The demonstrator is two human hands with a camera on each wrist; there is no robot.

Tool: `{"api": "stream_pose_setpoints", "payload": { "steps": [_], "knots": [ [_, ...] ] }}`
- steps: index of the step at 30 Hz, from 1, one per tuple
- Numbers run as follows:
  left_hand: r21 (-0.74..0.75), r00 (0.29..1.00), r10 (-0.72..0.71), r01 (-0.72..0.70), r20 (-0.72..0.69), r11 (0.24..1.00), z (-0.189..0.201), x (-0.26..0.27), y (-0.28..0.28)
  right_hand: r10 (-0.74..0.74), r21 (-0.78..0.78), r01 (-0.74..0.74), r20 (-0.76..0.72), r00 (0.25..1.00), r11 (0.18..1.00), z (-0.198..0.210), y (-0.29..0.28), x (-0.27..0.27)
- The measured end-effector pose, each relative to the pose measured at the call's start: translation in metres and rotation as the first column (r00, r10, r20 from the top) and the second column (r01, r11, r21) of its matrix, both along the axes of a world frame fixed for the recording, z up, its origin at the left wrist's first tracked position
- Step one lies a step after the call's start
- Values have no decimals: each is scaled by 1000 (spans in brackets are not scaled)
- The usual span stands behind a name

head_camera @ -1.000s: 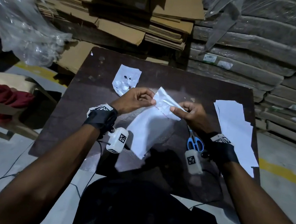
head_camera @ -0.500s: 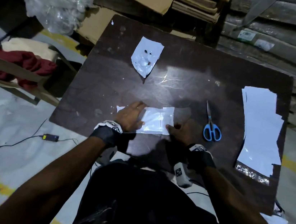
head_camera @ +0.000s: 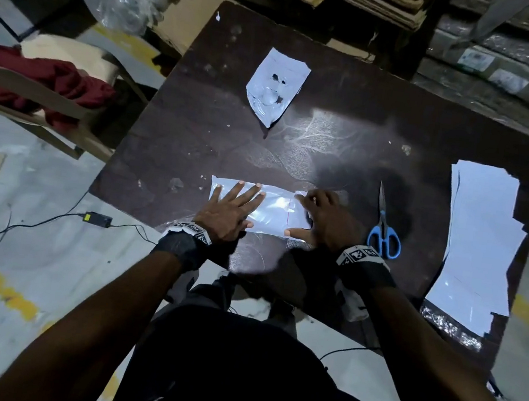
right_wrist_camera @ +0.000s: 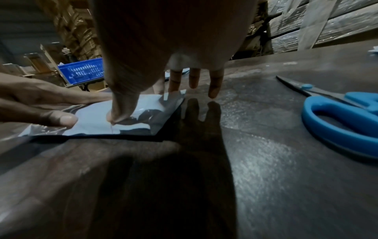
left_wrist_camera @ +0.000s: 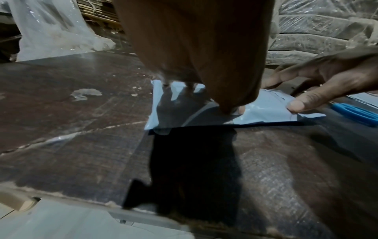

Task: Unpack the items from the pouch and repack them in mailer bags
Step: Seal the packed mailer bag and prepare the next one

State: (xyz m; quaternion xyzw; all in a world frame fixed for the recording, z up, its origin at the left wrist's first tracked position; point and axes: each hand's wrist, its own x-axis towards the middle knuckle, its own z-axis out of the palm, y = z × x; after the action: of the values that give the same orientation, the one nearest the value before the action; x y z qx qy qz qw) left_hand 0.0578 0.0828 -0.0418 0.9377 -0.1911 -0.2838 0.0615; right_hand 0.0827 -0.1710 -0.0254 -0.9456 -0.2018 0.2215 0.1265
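A white mailer bag (head_camera: 272, 209) lies flat across the dark table (head_camera: 348, 144), near its front edge. My left hand (head_camera: 240, 204) rests on the bag's left half with fingers spread and straight; its thumb (left_wrist_camera: 231, 106) presses the plastic. My right hand (head_camera: 309, 218) presses the bag's folded right end, thumb (right_wrist_camera: 120, 113) on the bag and fingertips (right_wrist_camera: 194, 80) at its far edge. A torn-open white pouch (head_camera: 276, 87) lies at the table's far side, apart from both hands.
Blue-handled scissors (head_camera: 385, 231) lie just right of my right hand. A stack of white mailer bags (head_camera: 483, 242) runs along the table's right edge. A chair with red cloth (head_camera: 46, 84) stands left of the table, with cardboard stacks behind and cables on the floor.
A second ago both hands held the bag's end up off the table. It now lies flat near the front edge, with the left hand spread on it and the right hand pressing its right end.
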Motion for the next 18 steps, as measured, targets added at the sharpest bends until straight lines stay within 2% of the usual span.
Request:
{"api": "stream_pose_setpoints", "payload": {
  "steps": [6, 13, 18],
  "knots": [
    [12, 1000, -7, 7, -10, 1000, 4, 4, 4, 7, -40, -7, -7, 1000, 999, 4, 3, 7],
    [60, 1000, -11, 13, -25, 998, 6, 7, 6, 11, -63, -5, 89, 996, 998, -3, -5, 2],
    [38, 998, -11, 13, -55, 999, 11, 16, 11, -25, -32, 26, 49, 998, 999, 3, 3, -6]
  ]
}}
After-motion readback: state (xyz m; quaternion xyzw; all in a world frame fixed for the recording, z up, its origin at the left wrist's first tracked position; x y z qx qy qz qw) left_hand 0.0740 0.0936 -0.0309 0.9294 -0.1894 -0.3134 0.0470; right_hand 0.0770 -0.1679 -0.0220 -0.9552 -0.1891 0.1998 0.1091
